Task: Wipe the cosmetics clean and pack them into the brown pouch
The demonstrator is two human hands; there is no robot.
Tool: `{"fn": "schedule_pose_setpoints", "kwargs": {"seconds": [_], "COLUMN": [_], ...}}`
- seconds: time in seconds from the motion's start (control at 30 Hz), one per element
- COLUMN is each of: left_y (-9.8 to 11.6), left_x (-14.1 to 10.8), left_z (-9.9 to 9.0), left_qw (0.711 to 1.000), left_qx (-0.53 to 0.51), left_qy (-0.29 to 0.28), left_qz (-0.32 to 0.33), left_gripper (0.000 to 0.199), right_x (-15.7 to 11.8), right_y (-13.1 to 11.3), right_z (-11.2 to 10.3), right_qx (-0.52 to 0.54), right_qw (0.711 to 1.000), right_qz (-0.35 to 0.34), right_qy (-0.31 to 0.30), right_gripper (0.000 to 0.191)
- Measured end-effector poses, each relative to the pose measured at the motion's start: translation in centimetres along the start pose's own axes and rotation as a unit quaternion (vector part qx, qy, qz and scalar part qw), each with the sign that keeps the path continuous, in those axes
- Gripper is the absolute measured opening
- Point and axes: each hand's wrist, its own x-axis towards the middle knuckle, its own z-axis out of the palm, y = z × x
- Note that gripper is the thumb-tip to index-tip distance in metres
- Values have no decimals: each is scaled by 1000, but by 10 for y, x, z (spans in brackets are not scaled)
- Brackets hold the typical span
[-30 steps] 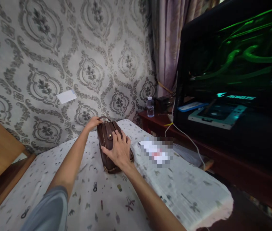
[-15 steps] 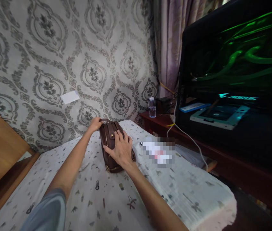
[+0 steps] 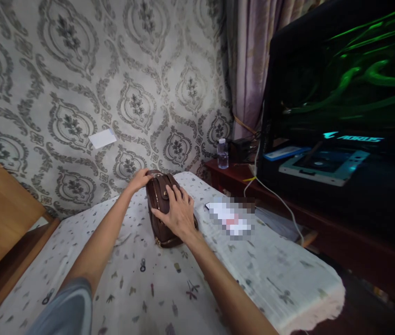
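Observation:
A brown leather bag [image 3: 158, 204] with gold zips and a round gold stud stands on the patterned white bedsheet [image 3: 141, 293]. My left hand [image 3: 140, 180] is at the bag's far left top corner, its fingers closed at the base of the handle. Across the bag's right upper side lies my right hand [image 3: 179, 210], fingers spread and thumb apart, pressing on the leather. The underside of the bag is out of sight.
A blurred phone-like object [image 3: 230, 218] lies on the sheet right of the bag. A clear bottle [image 3: 223, 155] stands on a dark red table [image 3: 214, 168]. A white cable [image 3: 281, 204] hangs beside a big dark computer case [image 3: 323, 195]. Wooden board [image 3: 5, 218] at left.
My left hand has shifted slightly from the raised handle down to the bag's top corner, and the handle sits lower. My right hand stays on the bag.

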Motion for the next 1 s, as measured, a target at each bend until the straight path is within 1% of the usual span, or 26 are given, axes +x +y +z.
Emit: {"fn": "schedule_pose_setpoints", "kwargs": {"seconds": [0.13,0.27,0.37,0.43,0.57,0.7,0.77,0.87,1.0], "left_y": [4,4,2,2,1,1,2,8,22], "left_x": [-11,-19,-21,-21,-21,-22,-21,-17,-5], "left_z": [9,27,38,42,43,42,40,38,39], "left_qw": [998,995,994,993,992,992,993,994,993], "left_qx": [52,79,91,96,100,99,97,95,100], "left_qy": [27,49,61,67,75,74,71,59,43], "left_qz": [27,32,28,25,20,15,14,17,37], "left_gripper": [15,9,8,8,10,16,22,34,40], "right_x": [-1,0,2,2,0,-15,-26,-39,-42], "right_y": [3,8,10,10,7,2,2,6,13], "right_z": [-4,-8,-9,-9,-5,3,9,18,25], "right_qx": [-14,-10,-7,-7,-15,-29,-39,-48,-47], "right_qw": [1000,999,999,999,999,999,998,996,995], "right_qz": [-23,-29,-31,-30,-28,-8,-20,-49,-58], "right_qy": [-13,-28,-39,-39,-31,19,41,49,68], "right_gripper": [71,59,58,59,60,64,72,79,78]}}
